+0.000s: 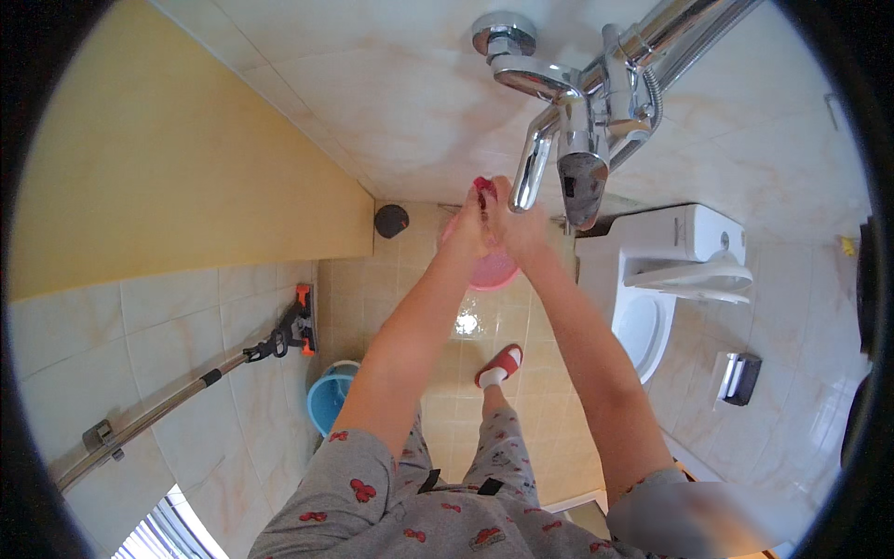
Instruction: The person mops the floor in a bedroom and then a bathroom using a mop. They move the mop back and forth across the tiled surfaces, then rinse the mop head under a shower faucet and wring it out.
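Both arms stretch out in front of me above a pink basin [492,274] on the tiled floor. My left hand [473,223] and my right hand [520,222] are close together, closed around a red cloth [485,190] that shows between and above them. The chrome lever of the wall mixer tap [532,164] overlaps the edge of my right hand. Just right of that lever points the tap's spout [583,182]. The basin's far part is hidden behind my hands and forearms.
At right stands a white toilet [641,328] with its lid raised; a paper holder [739,379] is on the wall. A blue bucket [327,402] sits on the left, near a wall-hung mop [227,365]. A dark round object [392,221] lies by the yellow panel [209,168]. The floor [466,323] shines wet.
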Available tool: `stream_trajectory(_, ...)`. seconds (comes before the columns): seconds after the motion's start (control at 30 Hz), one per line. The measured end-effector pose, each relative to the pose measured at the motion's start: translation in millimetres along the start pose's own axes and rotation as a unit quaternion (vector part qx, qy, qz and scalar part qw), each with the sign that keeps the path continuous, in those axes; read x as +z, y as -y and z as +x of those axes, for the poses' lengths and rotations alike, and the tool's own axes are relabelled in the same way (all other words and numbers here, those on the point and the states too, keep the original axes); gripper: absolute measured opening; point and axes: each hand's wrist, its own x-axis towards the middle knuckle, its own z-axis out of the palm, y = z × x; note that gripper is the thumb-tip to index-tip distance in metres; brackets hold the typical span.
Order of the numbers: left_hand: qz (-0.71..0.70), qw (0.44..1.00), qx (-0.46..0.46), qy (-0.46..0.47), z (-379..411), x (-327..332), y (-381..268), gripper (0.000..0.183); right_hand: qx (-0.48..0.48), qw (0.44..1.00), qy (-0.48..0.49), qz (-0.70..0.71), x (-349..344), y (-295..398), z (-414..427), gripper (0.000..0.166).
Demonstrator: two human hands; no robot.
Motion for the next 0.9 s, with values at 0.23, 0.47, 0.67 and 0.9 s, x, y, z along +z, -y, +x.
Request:
stream_trajectory(0.23,0.225,0.968,0.100,-0.039,6,3,-4,0.023,-0.082,0.986,0.062,0.135,-2,-35,-75,0.020)
stream_trajectory(0.47,0.377,0.903,0.172,-0.111,-85,66,13,0.031,0.183,0.914,0.063,0.356,23,-102,-39,0.027)
stream_trajectory(0.67,0.342,0.903,0.254,-0.050,-45,-3,17,0.038,0.281,0.870,0.142,0.380,22,-53,0,0.040)
stream_trajectory(0.9,0.466,0.708,0.524,-0.087,-59,-1,25,0.041,0.231,0.772,0.090,0.585,52,-62,-3,0.039)
